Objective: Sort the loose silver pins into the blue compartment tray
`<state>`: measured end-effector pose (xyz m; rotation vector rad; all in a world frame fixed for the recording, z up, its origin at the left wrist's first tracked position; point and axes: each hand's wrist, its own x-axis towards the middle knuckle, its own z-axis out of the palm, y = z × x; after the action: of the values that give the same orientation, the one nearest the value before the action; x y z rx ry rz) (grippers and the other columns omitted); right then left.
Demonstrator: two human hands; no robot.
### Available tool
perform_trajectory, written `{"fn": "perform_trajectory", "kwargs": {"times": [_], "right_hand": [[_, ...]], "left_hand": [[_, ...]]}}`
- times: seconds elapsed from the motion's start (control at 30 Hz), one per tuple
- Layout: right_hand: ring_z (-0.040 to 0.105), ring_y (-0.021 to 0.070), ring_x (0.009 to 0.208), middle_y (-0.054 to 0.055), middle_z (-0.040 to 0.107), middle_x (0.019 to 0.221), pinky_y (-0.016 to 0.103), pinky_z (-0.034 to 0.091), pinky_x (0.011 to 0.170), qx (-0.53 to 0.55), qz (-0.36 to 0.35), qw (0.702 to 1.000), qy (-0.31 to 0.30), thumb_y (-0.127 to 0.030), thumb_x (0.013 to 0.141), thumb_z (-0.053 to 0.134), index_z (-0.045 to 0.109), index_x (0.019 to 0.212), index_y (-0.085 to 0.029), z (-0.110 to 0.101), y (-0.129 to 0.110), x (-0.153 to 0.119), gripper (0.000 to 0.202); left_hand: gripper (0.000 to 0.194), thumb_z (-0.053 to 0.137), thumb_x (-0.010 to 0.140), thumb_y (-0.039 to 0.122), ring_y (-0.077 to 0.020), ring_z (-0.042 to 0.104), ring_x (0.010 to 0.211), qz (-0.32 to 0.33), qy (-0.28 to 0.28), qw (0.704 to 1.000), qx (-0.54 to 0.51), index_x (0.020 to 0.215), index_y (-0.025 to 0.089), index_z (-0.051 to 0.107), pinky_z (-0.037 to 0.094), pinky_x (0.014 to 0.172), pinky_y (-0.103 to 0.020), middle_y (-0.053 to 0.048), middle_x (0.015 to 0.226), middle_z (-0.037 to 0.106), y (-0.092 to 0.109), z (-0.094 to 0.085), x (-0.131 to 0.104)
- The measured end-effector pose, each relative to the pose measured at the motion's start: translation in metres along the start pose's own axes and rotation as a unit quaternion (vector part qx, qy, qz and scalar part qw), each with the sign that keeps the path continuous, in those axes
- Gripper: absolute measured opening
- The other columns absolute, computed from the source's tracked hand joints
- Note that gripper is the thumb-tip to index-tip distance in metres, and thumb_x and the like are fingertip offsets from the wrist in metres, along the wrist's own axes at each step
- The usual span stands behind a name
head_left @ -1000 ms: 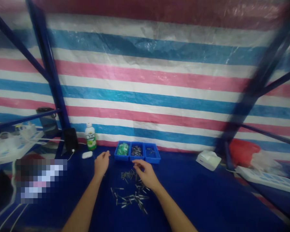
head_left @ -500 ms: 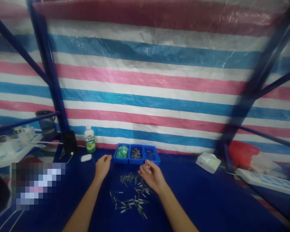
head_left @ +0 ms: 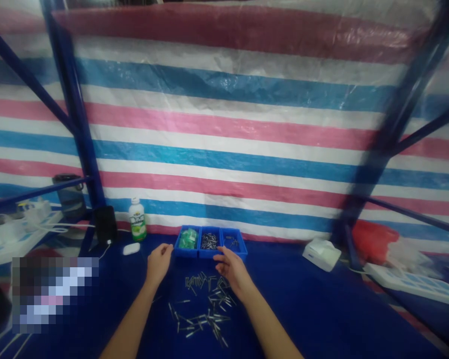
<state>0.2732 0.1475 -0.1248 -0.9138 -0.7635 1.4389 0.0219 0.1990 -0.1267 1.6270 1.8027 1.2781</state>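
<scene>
Left hand (head_left: 159,264): fingers bent, thumb side toward the trays; whether the grip is closed on a small part cannot be told. Right hand (head_left: 230,267): grip loosely bent, fingers apart, no part visible in it, before the middle and right trays. Loose metal pins (head_left: 209,319) lie on the counter (head_left: 303,299) between the forearms, some just beside the right hand. Expected handling: light, stiff, smooth, prone to roll; take each across its shank with the fingertips. Raised edges: left tray (head_left: 187,253) with green packets, middle tray (head_left: 208,254) with metal pieces, right tray (head_left: 243,251) with few. Open room: counter right of the right forearm, up to the tissue pack (head_left: 322,254).
</scene>
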Motion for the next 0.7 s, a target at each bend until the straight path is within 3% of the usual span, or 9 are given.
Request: {"fn": "perform_trajectory", "kwargs": {"times": [0.1,0.2,0.33,0.47,0.57,0.7], "right_hand": [[0.060,0.0127,0.057,0.006,0.071,0.084,0.024,0.044,0.055,-0.048,-0.012,0.999,-0.011,-0.050,0.076,0.069,0.066,0.106,-0.019,0.003,0.000,-0.007,0.043],[0.057,0.0117,0.055,0.004,0.069,0.078,0.024,0.042,0.055,-0.111,-0.034,0.993,-0.018,-0.049,0.074,0.071,0.068,0.097,-0.019,0.005,0.000,-0.010,0.039],[0.056,0.0117,0.056,0.002,0.067,0.074,0.024,0.043,0.057,-0.149,-0.056,0.987,-0.025,-0.050,0.073,0.070,0.068,0.088,-0.018,0.005,0.000,-0.008,0.035],[0.055,0.0125,0.056,0.002,0.067,0.073,0.025,0.043,0.058,-0.172,-0.076,0.981,-0.047,-0.050,0.074,0.069,0.068,0.088,-0.018,0.007,0.003,-0.004,0.035],[0.055,0.0131,0.055,0.002,0.067,0.071,0.026,0.043,0.057,-0.194,-0.092,0.974,-0.068,-0.048,0.075,0.068,0.069,0.087,-0.018,0.007,0.009,-0.001,0.032],[0.055,0.0143,0.055,0.002,0.066,0.068,0.027,0.042,0.056,-0.231,-0.125,0.962,-0.070,-0.044,0.078,0.066,0.070,0.085,-0.019,0.006,0.017,-0.001,0.027]], "left_hand": [[0.034,0.048,0.083,0.047,-0.0197,0.061,0.070,0.003,0.003,1.000,-0.006,0.078,0.020,0.068,0.039,0.065,-0.026,-0.001,0.067,0.067,0.002,-0.001,-0.001],[0.031,0.048,0.083,0.044,-0.0188,0.062,0.069,0.014,-0.020,1.000,0.007,0.078,0.021,0.068,0.040,0.064,-0.025,0.000,0.069,0.067,0.002,-0.013,-0.006],[0.019,0.055,0.078,0.036,-0.0178,0.063,0.073,0.076,-0.178,0.973,0.125,0.081,0.024,0.069,0.040,0.065,-0.024,0.000,0.077,0.070,-0.003,-0.050,-0.026],[0.021,0.062,0.070,0.028,-0.0203,0.063,0.088,0.108,-0.234,0.934,0.247,0.090,0.028,0.069,0.038,0.067,-0.025,-0.001,0.094,0.069,-0.011,-0.078,-0.054],[0.018,0.052,0.076,0.021,-0.0202,0.061,0.087,0.128,-0.251,0.923,0.261,0.085,0.027,0.067,0.038,0.068,-0.026,-0.003,0.091,0.067,-0.017,-0.081,-0.065],[0.017,0.045,0.082,0.019,-0.0188,0.060,0.080,0.144,-0.245,0.936,0.210,0.087,0.026,0.060,0.037,0.067,-0.026,-0.002,0.085,0.065,-0.011,-0.070,-0.064]]}}
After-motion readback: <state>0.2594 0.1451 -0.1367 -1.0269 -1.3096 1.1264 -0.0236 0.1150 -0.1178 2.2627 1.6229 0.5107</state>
